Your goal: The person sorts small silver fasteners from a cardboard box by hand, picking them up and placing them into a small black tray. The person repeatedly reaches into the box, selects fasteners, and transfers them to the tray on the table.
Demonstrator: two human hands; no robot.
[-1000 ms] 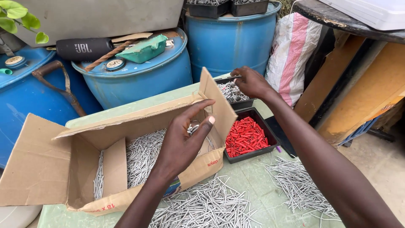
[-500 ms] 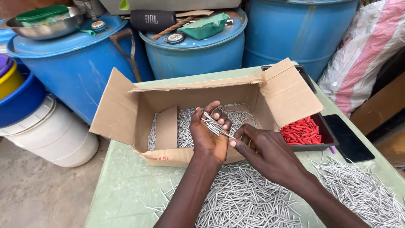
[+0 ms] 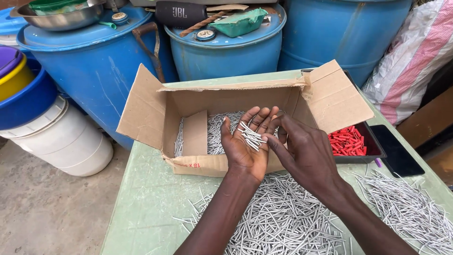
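1. Since the earlier frame my left hand (image 3: 247,146) has turned palm up over the near edge of the cardboard box (image 3: 198,123), with more nails (image 3: 252,136) on it.
2. Left fingers apart, cupping the nails.
3. Right hand (image 3: 302,151) just right of it, fingers (image 3: 277,123) loosely curled, touching the bundle.
4. Loose nail pile (image 3: 283,222) near me on the table (image 3: 146,203); red plugs tray (image 3: 351,141) right.

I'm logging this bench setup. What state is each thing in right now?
Left hand: palm up, cupping a few nails.
Right hand: fingers touching those nails.
Cardboard box: flaps open, nails inside.
Black tray: holds red plugs.
Green table: strewn with loose nails.
Phone: lying flat, screen dark.
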